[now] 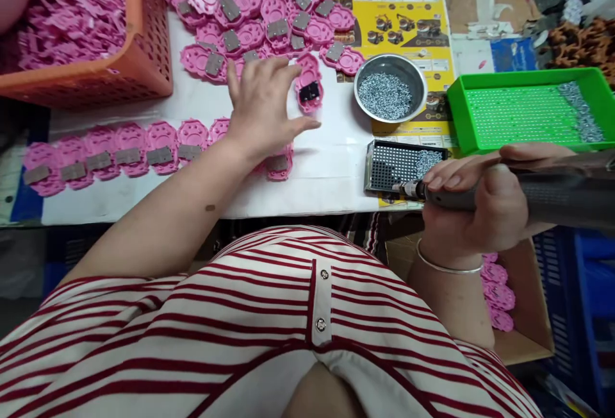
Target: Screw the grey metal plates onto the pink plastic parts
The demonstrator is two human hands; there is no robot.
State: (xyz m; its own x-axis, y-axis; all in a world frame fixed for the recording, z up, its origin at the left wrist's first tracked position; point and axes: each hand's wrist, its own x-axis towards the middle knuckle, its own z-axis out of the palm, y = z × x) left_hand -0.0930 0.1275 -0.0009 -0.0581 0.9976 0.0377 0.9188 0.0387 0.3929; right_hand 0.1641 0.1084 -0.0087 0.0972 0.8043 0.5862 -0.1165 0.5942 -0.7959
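My left hand (264,104) is spread open over the white table, its fingertips at the near edge of a heap of pink plastic parts. Just right of its fingers lies one pink plastic part (310,81) with a black piece in it. Beneath my wrist runs a row of pink parts with grey plates (161,149), partly hidden by the arm. My right hand (480,193) is wrapped round a dark electric screwdriver (552,190). The tool's tip points left, over the small black perforated screw tray (403,165), which has screws heaped at its right side.
A metal bowl of screws (389,94) stands behind the black tray. A green tray (528,110) with some screws is at the right. An orange basket (148,52) of pink pieces stands at the left, beside the heap of pink parts (278,1). A cardboard box (526,322) holds more pink parts below.
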